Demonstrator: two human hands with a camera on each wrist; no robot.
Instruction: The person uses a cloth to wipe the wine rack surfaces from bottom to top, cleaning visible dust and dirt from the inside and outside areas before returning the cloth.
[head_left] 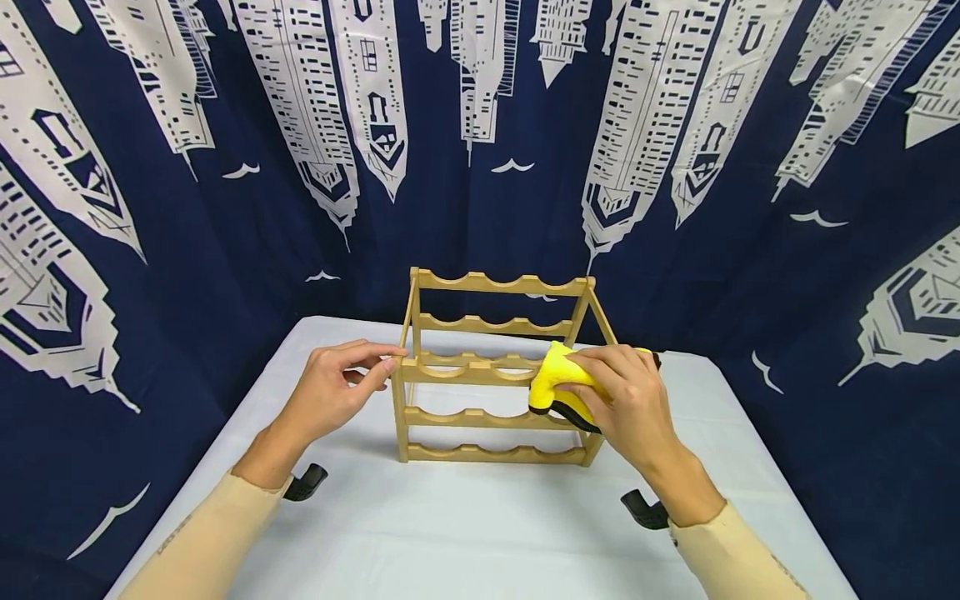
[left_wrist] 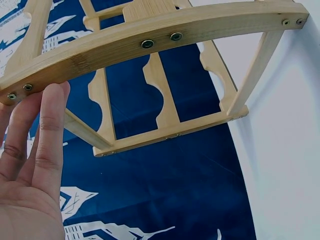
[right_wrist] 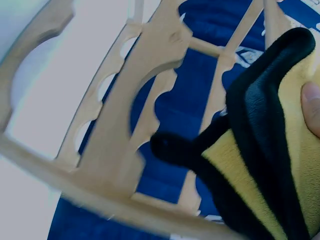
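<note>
A light wooden wine rack (head_left: 442, 418) with scalloped rails stands upright on the table. My left hand (head_left: 330, 387) pinches its front left upper corner between thumb and fingertips. In the left wrist view, the fingers (left_wrist: 49, 125) touch the end of the curved side rail (left_wrist: 110, 49). My right hand (head_left: 626, 400) grips a bunched yellow cloth (head_left: 553, 375) with black edging at the rack's front right. Seen from the right wrist, the fuzzy cloth (right_wrist: 295, 135) hangs in folds beside the rack's rails (right_wrist: 115, 125). Whether it touches the wood, I cannot tell.
A white covering lies over the table (head_left: 450, 533). Behind it and at both sides hangs a navy curtain (head_left: 465, 225) printed with white buildings and birds. Black mounts (head_left: 306, 483) sit at both wrists.
</note>
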